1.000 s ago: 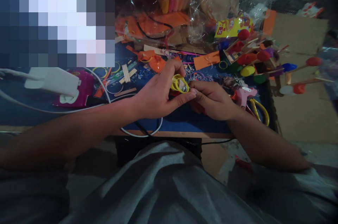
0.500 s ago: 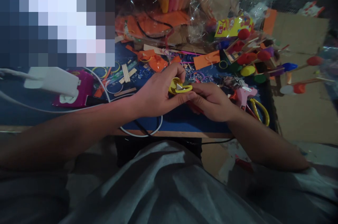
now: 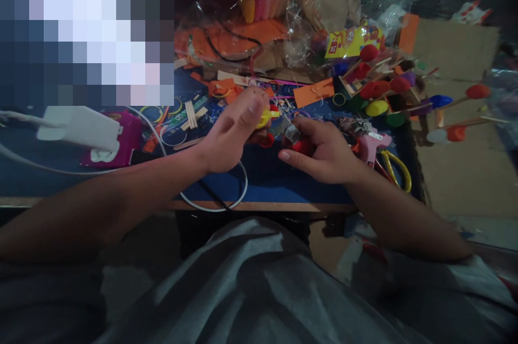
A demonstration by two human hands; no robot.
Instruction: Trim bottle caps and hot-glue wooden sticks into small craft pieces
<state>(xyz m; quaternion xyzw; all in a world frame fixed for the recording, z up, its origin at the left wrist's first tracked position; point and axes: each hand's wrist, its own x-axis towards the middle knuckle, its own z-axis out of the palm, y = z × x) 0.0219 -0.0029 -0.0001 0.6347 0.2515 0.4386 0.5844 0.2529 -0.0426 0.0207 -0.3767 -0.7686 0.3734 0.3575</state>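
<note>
My left hand point(image 3: 232, 130) is closed over a small yellow piece point(image 3: 266, 116) that pokes out past its fingers, above the blue table top point(image 3: 263, 184). Just to its right, my right hand point(image 3: 324, 152) curls around a small object with a red part point(image 3: 301, 145) and a grey metallic end point(image 3: 291, 132). The two hands are a short gap apart. A small red bit point(image 3: 267, 140) shows between them. The light is dim and the held things are hard to make out.
A pink glue gun point(image 3: 372, 145) and yellow-handled scissors point(image 3: 399, 168) lie right of my right hand. A white charger point(image 3: 79, 127) and its cable point(image 3: 226, 204) sit at the left. Orange paper point(image 3: 313, 93), rubber bands, wooden sticks point(image 3: 190, 113) and coloured spoons point(image 3: 380, 85) clutter the back.
My hands have drawn apart. The left hand lifted and carried the yellow piece up and away; the right hand now holds the red and grey object alone.
</note>
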